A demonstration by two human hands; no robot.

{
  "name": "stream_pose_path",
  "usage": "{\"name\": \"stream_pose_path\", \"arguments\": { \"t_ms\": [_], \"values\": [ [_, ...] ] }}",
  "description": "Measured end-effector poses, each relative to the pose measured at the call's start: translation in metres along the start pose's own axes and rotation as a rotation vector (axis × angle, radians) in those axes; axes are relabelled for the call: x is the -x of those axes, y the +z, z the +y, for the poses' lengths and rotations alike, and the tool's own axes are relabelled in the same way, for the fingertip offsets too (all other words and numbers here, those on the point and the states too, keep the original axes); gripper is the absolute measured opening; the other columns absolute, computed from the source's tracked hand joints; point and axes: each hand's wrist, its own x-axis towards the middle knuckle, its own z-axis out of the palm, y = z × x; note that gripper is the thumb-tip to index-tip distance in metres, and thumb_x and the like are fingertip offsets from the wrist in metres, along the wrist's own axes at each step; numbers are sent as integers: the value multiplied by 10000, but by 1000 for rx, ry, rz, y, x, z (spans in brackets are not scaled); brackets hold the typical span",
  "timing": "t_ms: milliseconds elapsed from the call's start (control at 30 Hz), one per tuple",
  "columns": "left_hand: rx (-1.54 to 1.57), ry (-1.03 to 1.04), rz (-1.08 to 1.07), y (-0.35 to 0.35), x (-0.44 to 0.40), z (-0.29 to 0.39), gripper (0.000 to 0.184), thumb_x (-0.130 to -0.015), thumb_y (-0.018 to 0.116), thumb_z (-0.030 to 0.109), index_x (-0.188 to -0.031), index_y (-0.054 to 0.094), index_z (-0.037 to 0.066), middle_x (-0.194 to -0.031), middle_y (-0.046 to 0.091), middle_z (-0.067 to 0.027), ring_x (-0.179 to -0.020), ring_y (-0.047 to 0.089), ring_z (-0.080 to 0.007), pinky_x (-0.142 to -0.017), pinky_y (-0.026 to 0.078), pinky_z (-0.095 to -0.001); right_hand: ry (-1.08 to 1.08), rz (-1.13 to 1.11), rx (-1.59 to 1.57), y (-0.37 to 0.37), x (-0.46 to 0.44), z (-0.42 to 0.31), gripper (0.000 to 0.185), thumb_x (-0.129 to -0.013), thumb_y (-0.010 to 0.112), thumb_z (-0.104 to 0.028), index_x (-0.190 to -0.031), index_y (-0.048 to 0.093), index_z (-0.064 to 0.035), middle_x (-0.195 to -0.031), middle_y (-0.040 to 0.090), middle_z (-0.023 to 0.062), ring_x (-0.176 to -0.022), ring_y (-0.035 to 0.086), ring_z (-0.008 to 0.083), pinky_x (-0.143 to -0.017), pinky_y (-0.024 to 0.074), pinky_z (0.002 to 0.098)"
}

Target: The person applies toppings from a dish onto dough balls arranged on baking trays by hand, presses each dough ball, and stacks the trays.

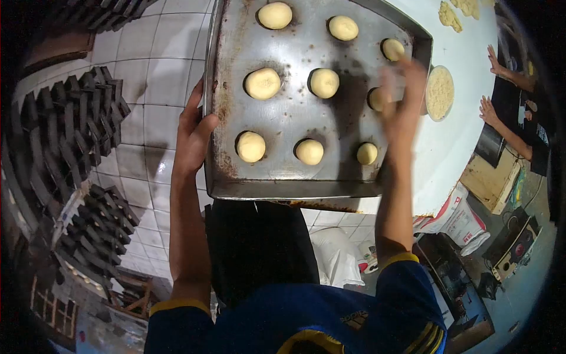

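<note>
A worn metal baking tray (pixel 289 122) fills the upper middle of the view, its right part over the white table. Several round, pale dough balls (pixel 263 84) sit spaced apart on it in rows. My left hand (pixel 194 135) grips the tray's left rim, thumb at the edge and fingers along the outer side. My right hand (pixel 404 100) is above the tray's right side, smeared by motion. It partly covers a dough ball (pixel 375 99), and another dough ball (pixel 393 49) lies just beyond its fingers. Whether this hand holds anything does not show.
On the white table (pixel 454 147) are a bowl of crumbly pale mixture (pixel 440 93) and dough pieces (pixel 450 16). Another person's hands (pixel 489 112) rest at its far edge. Dark stacked racks (pixel 71 130) stand at left; sacks (pixel 460 221) sit below the table.
</note>
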Motion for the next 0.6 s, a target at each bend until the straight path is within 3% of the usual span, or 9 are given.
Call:
{"name": "stream_pose_path", "arguments": {
  "t_ms": [33,67,133,167,233,333,467,533,600],
  "values": [
    [-2,-3,-5,-1,1,-1,844,-910,673,176,-1660,344,-28,-1531,571,-177,-1360,581,-238,-1160,448,-374,173,-24,4,-24,-16,27,287,-987,741,-155,-1217,734,17,-1095,742,216,-1009,693,373,-929,535,461],
    [9,-23,-13,-2,1,-2,853,-908,675,179,-1664,336,-26,-1532,571,-187,-1364,580,-241,-1162,447,-379,98,92,221,-36,-13,82,309,-965,768,-197,-1193,749,10,-1048,756,214,-932,719,381,-892,556,475],
    [22,-36,-25,-1,-1,-1,861,-907,677,181,-1668,329,-24,-1533,571,-197,-1368,580,-245,-1165,445,-383,272,-63,593,-60,6,164,326,-942,784,-281,-1161,788,-38,-1061,779,193,-938,734,389,-878,571,467],
    [6,-46,-3,0,0,0,857,-906,669,167,-1669,326,-22,-1529,573,-203,-1369,581,-247,-1166,444,-385,273,-59,594,-60,7,181,326,-942,784,-281,-1161,788,-38,-1061,779,193,-938,734,389,-878,571,467],
    [-13,-60,18,1,2,3,854,-905,661,153,-1670,324,-21,-1525,576,-208,-1370,582,-250,-1167,443,-386,504,-188,540,-58,10,199,335,-922,789,-369,-1121,835,-103,-1069,799,165,-966,749,377,-874,581,450],
    [-31,-64,10,1,3,2,829,-906,622,90,-1669,320,-29,-1549,554,-205,-1389,565,-259,-1185,422,-389,399,-177,615,-63,7,197,335,-932,770,-422,-1118,853,-156,-1038,793,207,-972,783,376,-834,611,426],
    [-3,-56,10,-1,0,-1,801,-929,607,63,-1667,315,-41,-1588,515,-192,-1425,528,-259,-1208,391,-383,442,-140,599,-76,5,200,356,-945,782,-404,-1175,839,-139,-1049,809,186,-940,801,321,-836,606,400],
    [-4,-54,8,-1,1,-1,797,-935,605,62,-1668,311,-43,-1601,500,-189,-1437,515,-258,-1214,383,-380,749,-69,135,-78,6,212,375,-956,795,-392,-1204,829,-113,-1050,823,155,-915,789,231,-858,593,364],
    [-8,-26,19,-2,0,-4,799,-926,594,63,-1668,317,-36,-1568,537,-188,-1406,546,-260,-1195,404,-372,725,-55,171,-79,9,208,370,-961,799,-375,-1207,826,-99,-1050,825,146,-927,772,198,-878,583,347]
  ]
}}
